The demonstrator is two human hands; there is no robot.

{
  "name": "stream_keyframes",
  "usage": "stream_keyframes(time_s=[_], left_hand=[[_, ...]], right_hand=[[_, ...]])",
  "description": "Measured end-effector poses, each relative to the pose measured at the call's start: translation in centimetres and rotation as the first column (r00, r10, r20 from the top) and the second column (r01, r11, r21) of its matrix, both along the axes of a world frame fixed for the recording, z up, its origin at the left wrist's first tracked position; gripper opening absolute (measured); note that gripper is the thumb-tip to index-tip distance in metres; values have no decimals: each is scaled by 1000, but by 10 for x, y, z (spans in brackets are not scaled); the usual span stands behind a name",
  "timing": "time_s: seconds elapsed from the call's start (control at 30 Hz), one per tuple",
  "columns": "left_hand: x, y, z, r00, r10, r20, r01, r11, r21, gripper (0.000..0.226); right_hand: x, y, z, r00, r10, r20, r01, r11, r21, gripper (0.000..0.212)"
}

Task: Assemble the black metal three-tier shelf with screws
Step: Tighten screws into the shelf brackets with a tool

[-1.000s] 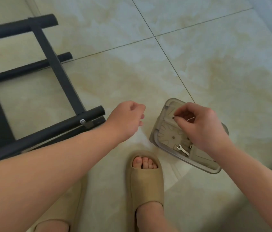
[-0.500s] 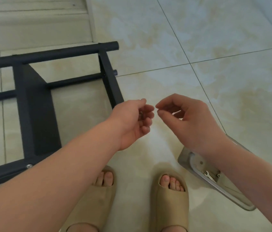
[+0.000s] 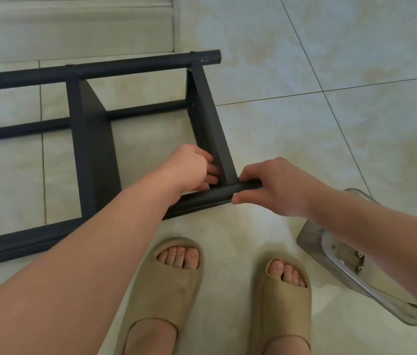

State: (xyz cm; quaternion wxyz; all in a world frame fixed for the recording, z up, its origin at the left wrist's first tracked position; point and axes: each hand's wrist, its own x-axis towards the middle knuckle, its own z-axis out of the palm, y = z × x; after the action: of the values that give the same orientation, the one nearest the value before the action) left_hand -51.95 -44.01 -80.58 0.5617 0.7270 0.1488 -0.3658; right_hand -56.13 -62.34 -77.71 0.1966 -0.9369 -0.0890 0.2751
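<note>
The black metal shelf [image 3: 92, 155] lies on its side on the tiled floor, its poles running left to right. My right hand [image 3: 276, 188] grips the right end of the near pole [image 3: 202, 201], and my thumb sits beside a small silver screw [image 3: 234, 193] in that pole. My left hand [image 3: 192, 170] reaches inside the frame. Its curled fingers hold the inner face of the end shelf panel [image 3: 210, 119] just above the near pole. Whatever lies under those fingers is hidden.
A clear plastic parts tray [image 3: 309, 237] with a few small screws [image 3: 359, 261] lies on the floor at the right, partly under my right forearm. My feet in tan slippers [image 3: 166, 285] stand just in front of the shelf. A pale wall base [image 3: 74, 26] runs behind it.
My right hand left the parts tray and met my left hand in the air. Both hands then moved down onto the shelf's near right corner. My view swung left toward the shelf.
</note>
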Motion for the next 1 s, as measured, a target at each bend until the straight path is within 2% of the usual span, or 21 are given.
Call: stream_keyframes(time_s=[0.17,0.37,0.4,0.47,0.57,0.67,0.8,1.0], left_hand=[[-12,-13,-5,951,-305,-56,303,952,-36,34],[-26,-18,-20,907,-406,-113,406,913,-19,29],[-27,-17,-23,907,-407,-104,409,913,-12,28],[-28,-17,-23,900,-424,-96,425,905,-14,27],[-28,-17,-22,886,-460,-61,462,887,6,26],[-28,-17,-22,877,-479,-39,480,875,55,24],[-31,-16,-21,874,-485,-5,484,873,60,22],[-36,-14,-24,901,-434,-5,433,901,-23,22]], right_hand=[[-25,-7,-1,997,-74,-17,74,997,-3,32],[-51,-9,-5,992,-109,-68,108,994,-20,32],[-52,-10,-6,990,-122,-73,121,993,-11,35],[-51,-13,-9,991,-116,-65,116,993,8,57],[-48,-17,-11,997,15,73,-13,1000,-27,99],[-36,-20,-11,969,180,169,-168,982,-86,124],[-18,-21,-14,903,393,172,-365,915,-174,129],[-9,-20,-21,856,497,145,-474,865,-166,127]])
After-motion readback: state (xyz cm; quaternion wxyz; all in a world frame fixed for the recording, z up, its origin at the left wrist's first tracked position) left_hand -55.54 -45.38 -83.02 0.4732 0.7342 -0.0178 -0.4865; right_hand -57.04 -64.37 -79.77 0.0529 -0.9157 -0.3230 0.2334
